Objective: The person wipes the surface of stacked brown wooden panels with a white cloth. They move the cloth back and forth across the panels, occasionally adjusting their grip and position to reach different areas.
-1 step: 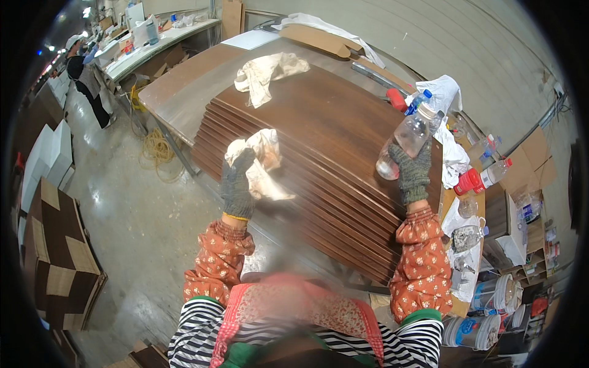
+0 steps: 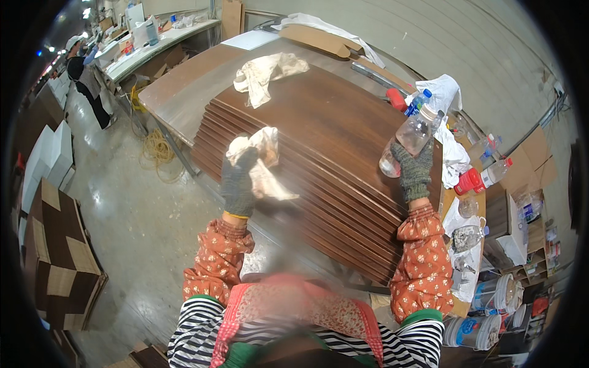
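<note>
A stack of dark brown wooden panels (image 2: pixel 331 116) lies on the table in front of me, its edges stepped toward me. My left hand (image 2: pixel 238 178), in a grey knit glove, is closed on a whitish cloth (image 2: pixel 265 147) that hangs beside the stack's near left edge. Over the stack's right end, my gloved right hand (image 2: pixel 415 168) grips a clear plastic bottle (image 2: pixel 412 134), held tilted with its cap end up and away from me. A second crumpled cloth (image 2: pixel 265 73) rests on the far part of the top panel.
Several bottles, among them a red-labelled one (image 2: pixel 481 178), and white rags stand along the right side. Plastic buckets (image 2: pixel 472 331) sit at lower right. A coiled yellow hose (image 2: pixel 161 150) lies on the floor, left. Far left, another person (image 2: pixel 86 76) stands by a white bench (image 2: pixel 156 46).
My right hand and the bottle have shifted very slightly right. The cloth in my left hand has moved a little, and that hand has turned slightly.
</note>
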